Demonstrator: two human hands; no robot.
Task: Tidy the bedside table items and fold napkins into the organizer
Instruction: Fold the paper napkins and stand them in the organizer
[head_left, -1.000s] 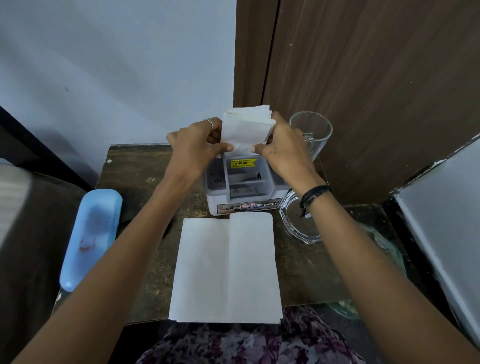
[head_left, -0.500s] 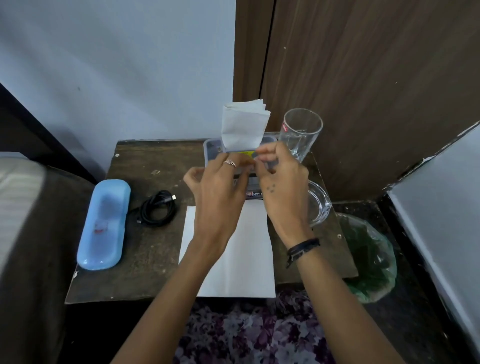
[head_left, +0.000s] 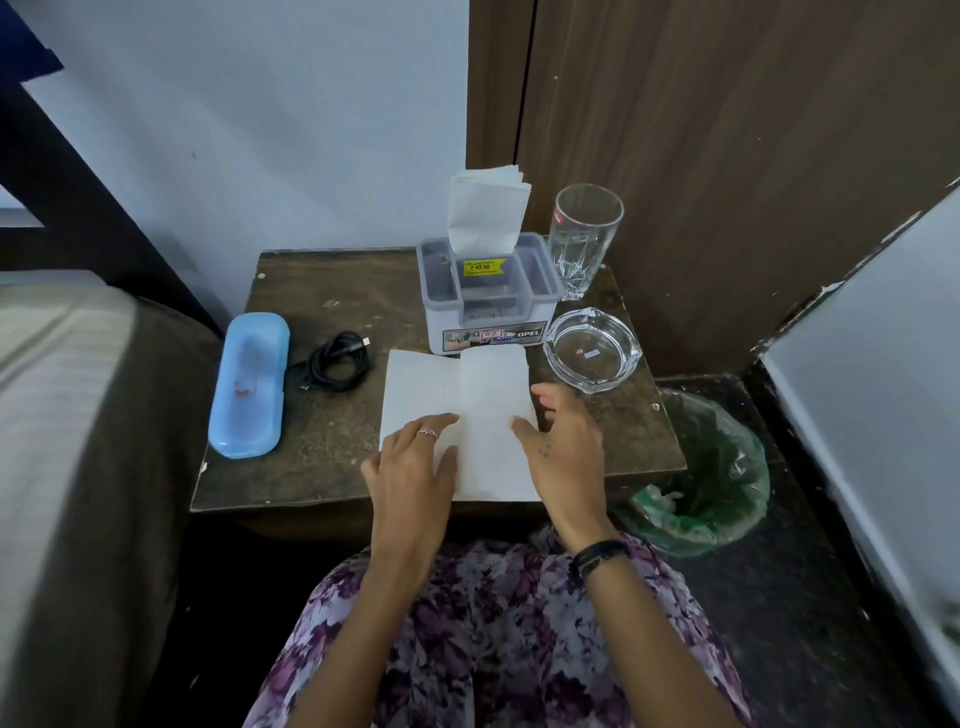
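Note:
A white napkin (head_left: 457, 395) lies flat and unfolded on the dark wooden bedside table (head_left: 322, 467), just in front of the grey organizer (head_left: 488, 322). Folded white napkins (head_left: 485, 213) stand upright in the organizer's back compartment. My left hand (head_left: 415, 467) rests on the napkin's near left part with fingers straight. My right hand (head_left: 561, 447) lies flat on the napkin's right edge, fingers spread. Neither hand holds anything.
A blue case (head_left: 249, 384) and a coiled black cable (head_left: 335, 361) lie at the table's left. A tall drinking glass (head_left: 584, 239) and a glass ashtray (head_left: 592, 351) stand at the right. A green-lined bin (head_left: 701, 483) sits on the floor to the right; a bed is at left.
Both hands let go of the folded napkins, which now stand in the organizer, and drew back down onto the flat napkin. The view has also pulled back from the table.

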